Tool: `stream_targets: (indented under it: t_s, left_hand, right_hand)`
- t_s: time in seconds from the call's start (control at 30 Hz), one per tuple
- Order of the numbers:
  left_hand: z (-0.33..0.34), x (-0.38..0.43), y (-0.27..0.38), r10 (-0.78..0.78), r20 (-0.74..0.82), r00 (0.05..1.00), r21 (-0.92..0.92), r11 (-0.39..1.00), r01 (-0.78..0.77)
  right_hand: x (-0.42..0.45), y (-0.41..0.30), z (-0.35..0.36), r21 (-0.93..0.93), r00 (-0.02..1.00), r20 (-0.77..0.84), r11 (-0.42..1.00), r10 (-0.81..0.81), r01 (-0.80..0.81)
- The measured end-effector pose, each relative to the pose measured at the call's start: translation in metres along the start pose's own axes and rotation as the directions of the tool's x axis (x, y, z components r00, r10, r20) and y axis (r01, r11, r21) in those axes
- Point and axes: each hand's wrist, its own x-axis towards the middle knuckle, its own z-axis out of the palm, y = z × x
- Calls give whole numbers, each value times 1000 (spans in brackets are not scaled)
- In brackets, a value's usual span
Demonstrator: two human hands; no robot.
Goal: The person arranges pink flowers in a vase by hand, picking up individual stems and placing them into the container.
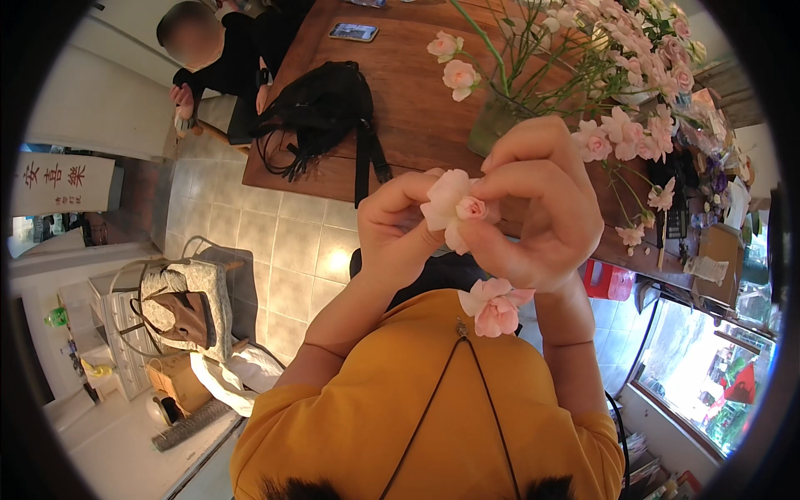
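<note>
My left hand [400, 219] holds a pale pink rose bloom [459, 209] from the left, thumb near its lower petals. At the bloom's right side, the fingertips of my right hand [540, 206] pinch its petals. Just below my right hand is a second pink rose bloom [495, 307], in front of my yellow shirt; how it is held is hidden. Beyond my hands a glass vase [490, 128] stands on the wooden table, with many pink roses [625, 134] on green stems spreading up and to the right.
A black backpack [325, 112] and a phone [354, 32] lie on the wooden table [412, 87]. Another person [219, 69] sits at its upper left. A chair with a brown bag [181, 315] stands lower left; a red crate [607, 280] is right, below the table edge.
</note>
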Motion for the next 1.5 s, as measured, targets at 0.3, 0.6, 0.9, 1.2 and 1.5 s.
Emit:
stream_targets:
  t_s: [0.3, 0.6, 0.9, 1.2, 1.5]
  left_hand:
    - [1, -2, 3, -53, -105, 993, 0, 999, 54]
    - [1, -1, 2, -99, -120, 988, -9, 995, 98]
    - [3, 6, 3, -141, -71, 988, -85, 987, 134]
    - [7, 9, 1, -128, -75, 989, -80, 989, 122]
    - [0, 13, 12, 167, 150, 975, 390, 896, -213]
  right_hand:
    - [2, 4, 2, -112, 988, -46, 983, -151, 145]
    - [8, 1, -7, -375, 935, 65, 860, -347, 345]
    - [6, -3, -18, -520, 911, 184, 750, -369, 409]
    - [-15, 1, -20, -665, 888, 189, 611, -418, 429]
    - [-25, 27, -25, -526, 976, 9, 829, -216, 188]
